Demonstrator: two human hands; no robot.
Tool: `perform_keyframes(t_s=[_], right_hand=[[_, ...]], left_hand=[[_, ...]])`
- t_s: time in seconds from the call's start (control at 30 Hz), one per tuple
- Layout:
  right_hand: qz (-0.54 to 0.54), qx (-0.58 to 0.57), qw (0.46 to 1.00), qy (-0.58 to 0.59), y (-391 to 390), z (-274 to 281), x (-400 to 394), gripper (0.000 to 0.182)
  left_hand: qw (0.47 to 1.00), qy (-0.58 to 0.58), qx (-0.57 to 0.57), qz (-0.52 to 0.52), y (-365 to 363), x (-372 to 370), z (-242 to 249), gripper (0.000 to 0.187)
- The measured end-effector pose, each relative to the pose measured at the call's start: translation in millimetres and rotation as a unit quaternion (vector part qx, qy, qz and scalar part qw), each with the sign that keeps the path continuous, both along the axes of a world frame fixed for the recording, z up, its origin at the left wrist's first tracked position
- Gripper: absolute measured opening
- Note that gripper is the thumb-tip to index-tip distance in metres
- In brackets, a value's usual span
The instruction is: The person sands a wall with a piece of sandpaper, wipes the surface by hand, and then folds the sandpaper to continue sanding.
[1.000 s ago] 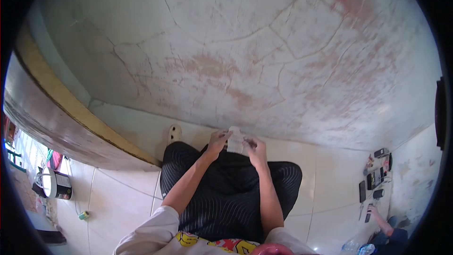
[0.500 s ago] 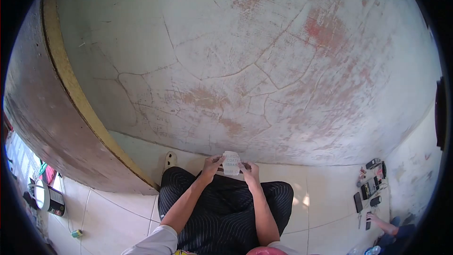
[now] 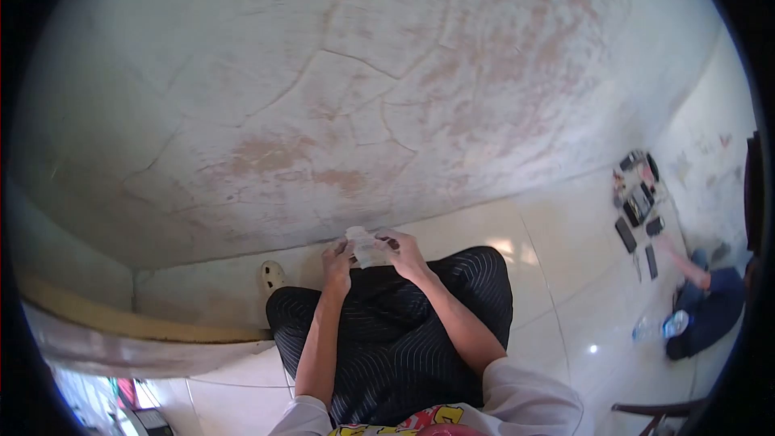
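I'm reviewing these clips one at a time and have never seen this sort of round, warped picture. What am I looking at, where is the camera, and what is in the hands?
There is no machine here: a person wears a camera on the head, pointing forward and down, and its wide lens bends the picture into a circle. You see their own arms reaching away from the bottom edge. The left hand and right hand together hold a small pale packet over the lap, which is covered by dark striped trousers. The person sits on a pale tiled floor facing a cracked, stained wall. A light sandal shows beside the knee. At the far right, another person's arm reaches near several dark devices lying on the floor, and a plastic bottle lies close by.
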State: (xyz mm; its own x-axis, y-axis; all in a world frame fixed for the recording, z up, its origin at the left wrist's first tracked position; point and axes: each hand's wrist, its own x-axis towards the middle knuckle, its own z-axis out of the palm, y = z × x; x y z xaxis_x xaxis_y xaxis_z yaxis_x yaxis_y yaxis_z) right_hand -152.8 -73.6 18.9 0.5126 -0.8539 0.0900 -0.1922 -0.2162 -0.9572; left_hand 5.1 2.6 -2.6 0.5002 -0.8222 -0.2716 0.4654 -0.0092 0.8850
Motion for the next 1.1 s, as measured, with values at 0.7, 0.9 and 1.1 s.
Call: perform_keyframes(t_s=[0.7, 0.9, 1.1], right_hand=[[0.077, 0.237, 0.960, -0.124, 14, 0, 11, 0.023], [0.099, 0.298, 0.939, -0.139, 12, -6, 9, 0.023], [0.108, 0.290, 0.943, -0.126, 14, -2, 11, 0.025]], left_hand=[[0.986, -0.001, 0.053, 0.156, -15, -15, 4, 0.044], [0.962, -0.018, 0.099, 0.254, -26, -24, 16, 0.044], [0.979, 0.111, 0.117, 0.129, -19, -12, 9, 0.038]])
